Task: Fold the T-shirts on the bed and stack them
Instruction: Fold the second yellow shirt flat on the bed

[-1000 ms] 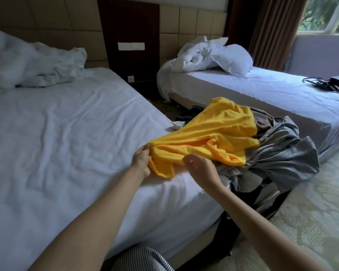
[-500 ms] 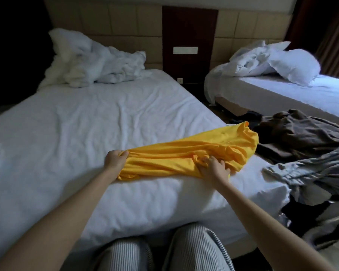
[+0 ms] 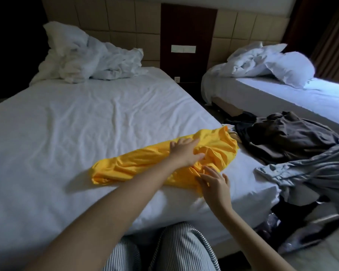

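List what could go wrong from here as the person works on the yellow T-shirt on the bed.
1. The yellow T-shirt lies bunched in a long crumpled roll; folding it before spreading it flat would likely trap creases.
2. It sits near the right edge of the bed, so smoothing strokes by the left hand and right hand might push it off.
3. The grey garment drapes close beside it and could get caught up.

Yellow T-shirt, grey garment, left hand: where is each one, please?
Yellow T-shirt (image 3: 129, 167): head view, on its crumpled left end.
Grey garment (image 3: 311, 171): head view, on its middle folds.
Left hand (image 3: 184, 151): head view, on the back of the hand.
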Demonstrator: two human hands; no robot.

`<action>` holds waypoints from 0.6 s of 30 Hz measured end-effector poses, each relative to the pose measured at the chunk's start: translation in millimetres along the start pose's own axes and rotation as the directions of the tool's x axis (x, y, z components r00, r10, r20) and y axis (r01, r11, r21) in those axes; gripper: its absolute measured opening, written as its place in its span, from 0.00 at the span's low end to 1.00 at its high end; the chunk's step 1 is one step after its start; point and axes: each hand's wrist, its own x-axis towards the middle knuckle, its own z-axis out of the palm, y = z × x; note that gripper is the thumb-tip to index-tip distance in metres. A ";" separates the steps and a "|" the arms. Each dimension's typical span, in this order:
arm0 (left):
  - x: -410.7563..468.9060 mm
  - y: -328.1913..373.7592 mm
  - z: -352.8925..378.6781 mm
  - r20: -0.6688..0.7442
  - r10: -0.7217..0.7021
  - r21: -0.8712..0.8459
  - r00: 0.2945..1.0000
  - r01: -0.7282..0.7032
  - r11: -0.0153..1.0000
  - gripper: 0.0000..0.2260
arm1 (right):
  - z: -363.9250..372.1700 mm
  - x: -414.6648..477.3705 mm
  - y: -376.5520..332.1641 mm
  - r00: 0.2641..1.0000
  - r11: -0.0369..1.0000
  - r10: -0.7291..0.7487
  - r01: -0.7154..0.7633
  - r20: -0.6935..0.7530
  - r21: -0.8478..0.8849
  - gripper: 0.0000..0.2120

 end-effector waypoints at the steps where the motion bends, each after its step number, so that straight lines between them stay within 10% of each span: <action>1: 8.7 11.1 8.8 0.043 0.008 -0.023 0.999 -0.007 1.000 0.27 | -8.3 -3.3 6.8 1.000 1.000 -0.018 0.017 -0.025 -0.022 0.09; 7: 22.2 -5.1 40.5 -0.077 -0.215 -0.567 0.974 0.134 0.813 0.15 | -45.8 -9.7 36.8 0.993 0.990 0.116 -0.113 0.037 -0.086 0.15; 13: -23.5 -93.0 -6.9 -0.003 -0.676 -0.988 0.737 0.102 0.115 0.07 | -47.5 2.3 24.8 0.970 0.968 0.243 -0.240 -0.031 0.076 0.28; 18: -88.2 -185.7 -51.2 0.017 -0.827 -0.993 0.562 0.103 0.049 0.08 | -50.4 17.4 11.5 0.921 0.916 0.386 -0.377 -0.047 0.136 0.22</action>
